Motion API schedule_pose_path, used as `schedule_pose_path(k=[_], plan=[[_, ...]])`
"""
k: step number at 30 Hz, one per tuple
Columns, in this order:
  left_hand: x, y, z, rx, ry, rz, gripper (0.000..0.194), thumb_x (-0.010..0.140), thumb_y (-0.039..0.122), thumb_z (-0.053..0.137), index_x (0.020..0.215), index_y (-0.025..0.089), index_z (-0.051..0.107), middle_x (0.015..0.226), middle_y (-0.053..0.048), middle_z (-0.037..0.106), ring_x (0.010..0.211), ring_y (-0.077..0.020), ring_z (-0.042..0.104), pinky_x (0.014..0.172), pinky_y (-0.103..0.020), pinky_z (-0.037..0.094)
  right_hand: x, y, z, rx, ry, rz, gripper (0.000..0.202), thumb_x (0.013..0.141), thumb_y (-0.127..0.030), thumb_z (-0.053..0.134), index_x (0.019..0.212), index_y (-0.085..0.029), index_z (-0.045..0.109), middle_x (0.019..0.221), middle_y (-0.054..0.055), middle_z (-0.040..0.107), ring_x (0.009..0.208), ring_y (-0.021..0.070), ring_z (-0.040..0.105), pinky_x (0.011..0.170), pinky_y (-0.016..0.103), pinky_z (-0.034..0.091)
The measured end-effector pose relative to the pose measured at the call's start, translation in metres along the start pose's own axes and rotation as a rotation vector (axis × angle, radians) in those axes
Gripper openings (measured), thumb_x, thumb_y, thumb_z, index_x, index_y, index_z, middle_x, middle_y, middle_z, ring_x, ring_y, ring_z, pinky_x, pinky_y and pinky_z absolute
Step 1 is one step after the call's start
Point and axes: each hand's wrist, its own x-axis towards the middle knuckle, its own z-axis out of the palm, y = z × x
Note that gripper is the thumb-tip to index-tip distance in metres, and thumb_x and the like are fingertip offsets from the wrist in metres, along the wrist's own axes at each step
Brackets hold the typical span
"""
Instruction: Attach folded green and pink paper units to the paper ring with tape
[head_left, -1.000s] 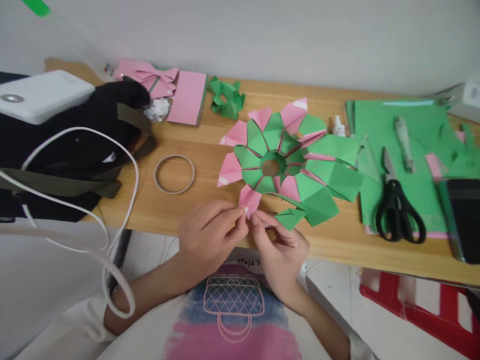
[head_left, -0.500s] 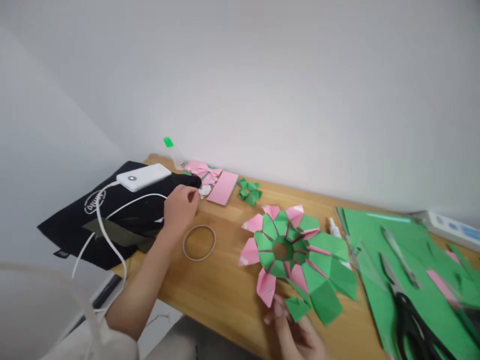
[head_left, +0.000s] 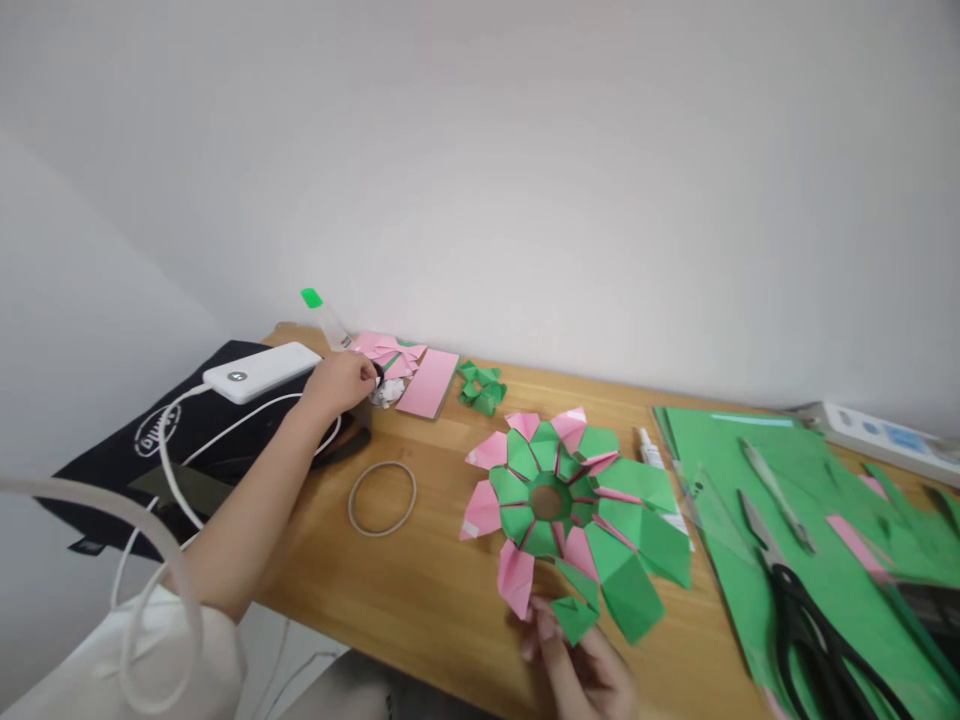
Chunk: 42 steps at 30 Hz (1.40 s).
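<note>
A ring-shaped folded-paper flower (head_left: 521,485) with green inner folds and pink and green petals sits over the wooden table. My right hand (head_left: 577,670) is closed at its near edge, fingertips pinching the flower beside a pink petal and a small green flap. At the back left, my left hand (head_left: 341,385) is closed with fingers curled; what they hold, if anything, is hidden. It lies over the black bag's edge, near a dark strap end and a crumpled white paper (head_left: 388,393). Pink paper pieces (head_left: 427,382) lie just beyond it.
A tape ring (head_left: 382,499) lies left of the flower. A white power bank (head_left: 262,372) with a cable rests on the black bag (head_left: 112,455). Green sheets (head_left: 712,520), black-handled scissors (head_left: 810,625) and a glue tube (head_left: 649,449) are at the right. A small green folded piece (head_left: 481,388) sits behind.
My left hand has moved back along the bag toward the crumpled paper, and the dark strap has shifted with it. My right hand keeps its pinch on the flower. The view has turned slightly.
</note>
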Motion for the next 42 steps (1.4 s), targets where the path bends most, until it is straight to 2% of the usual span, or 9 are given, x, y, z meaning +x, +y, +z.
schedule_pose_path(k=[8,13,15,19,23,26,30,36,42], plan=[[0.0,0.009,-0.004,-0.078,0.047,0.0,0.017,0.071,0.029,0.06,0.058,0.019,0.062,0.075,-0.012,0.071,0.077,-0.029,0.065,0.062,-0.031,0.038,0.0,0.0,-0.003,-0.048,-0.032,-0.011,0.028,0.076,-0.046,0.071,0.07,-0.02,0.075,0.057,0.003,0.062,0.059,0.0168,0.062,0.058,0.024,0.052],[-0.037,0.034,-0.008,-0.24,-0.012,0.043,0.028,0.081,0.037,0.05,0.06,0.019,0.054,0.072,-0.009,0.067,0.076,-0.0257,0.062,0.064,-0.031,0.039,0.003,-0.013,-0.007,-0.099,-0.16,-0.056,0.026,0.08,-0.04,0.068,0.064,-0.019,0.072,0.06,0.005,0.066,0.061,0.0182,0.065,0.059,0.026,0.053],[-0.065,0.048,-0.006,-0.369,-0.162,0.115,0.027,0.083,0.04,0.05,0.068,0.019,0.058,0.071,-0.005,0.068,0.071,-0.0208,0.063,0.063,-0.028,0.042,0.004,-0.019,-0.012,-0.082,-0.165,-0.033,0.025,0.081,-0.037,0.067,0.064,-0.02,0.071,0.063,0.004,0.068,0.067,0.0184,0.066,0.065,0.028,0.053],[-0.125,0.066,0.009,-0.774,-0.663,0.267,0.029,0.079,0.046,0.061,0.074,0.018,0.065,0.066,-0.003,0.071,0.058,-0.0165,0.064,0.057,-0.025,0.046,0.003,-0.025,-0.024,0.033,-0.14,0.102,0.011,0.079,-0.032,0.069,0.083,-0.023,0.074,0.067,0.001,0.07,0.06,0.0144,0.06,0.063,0.028,0.049],[-0.172,0.08,0.044,-1.243,-1.017,0.155,0.024,0.079,0.04,0.068,0.079,0.016,0.07,0.076,-0.006,0.074,0.062,-0.0156,0.067,0.059,-0.025,0.048,0.002,-0.036,-0.034,0.249,-0.238,0.24,0.024,0.073,-0.033,0.073,0.096,-0.024,0.074,0.092,0.004,0.074,0.072,0.0157,0.063,0.064,0.028,0.046],[-0.191,0.095,0.068,-1.558,-1.036,-0.028,0.024,0.08,0.034,0.07,0.096,0.016,0.071,0.091,-0.008,0.076,0.076,-0.0156,0.07,0.065,-0.023,0.048,0.003,-0.047,-0.031,0.387,-0.293,0.341,0.031,0.07,-0.037,0.076,0.098,-0.024,0.073,0.097,0.005,0.072,0.081,0.0178,0.062,0.07,0.029,0.047],[-0.198,0.113,0.084,-1.899,-1.072,-0.237,0.02,0.072,0.028,0.079,0.082,0.012,0.073,0.087,-0.007,0.075,0.076,-0.013,0.067,0.069,-0.022,0.046,0.003,-0.054,-0.017,0.574,-0.322,0.485,0.024,0.068,-0.043,0.078,0.081,-0.023,0.072,0.085,0.003,0.07,0.072,0.0156,0.059,0.066,0.028,0.048],[-0.199,0.126,0.088,-2.03,-1.172,-0.253,0.019,0.07,0.028,0.08,0.076,0.012,0.072,0.076,-0.006,0.072,0.071,-0.0131,0.064,0.068,-0.024,0.046,0.002,-0.055,-0.001,0.695,-0.227,0.599,0.045,0.065,-0.061,0.077,0.079,-0.02,0.069,0.074,0.0,0.066,0.067,0.0123,0.058,0.068,0.025,0.05],[-0.197,0.128,0.089,-2.107,-1.178,-0.25,0.022,0.076,0.031,0.074,0.082,0.01,0.07,0.077,-0.007,0.069,0.074,-0.0149,0.061,0.073,-0.027,0.046,0.011,-0.062,0.006,0.653,-0.266,0.681,0.049,0.069,-0.068,0.068,0.073,-0.02,0.063,0.067,-0.002,0.059,0.061,0.0114,0.054,0.061,0.024,0.048]])
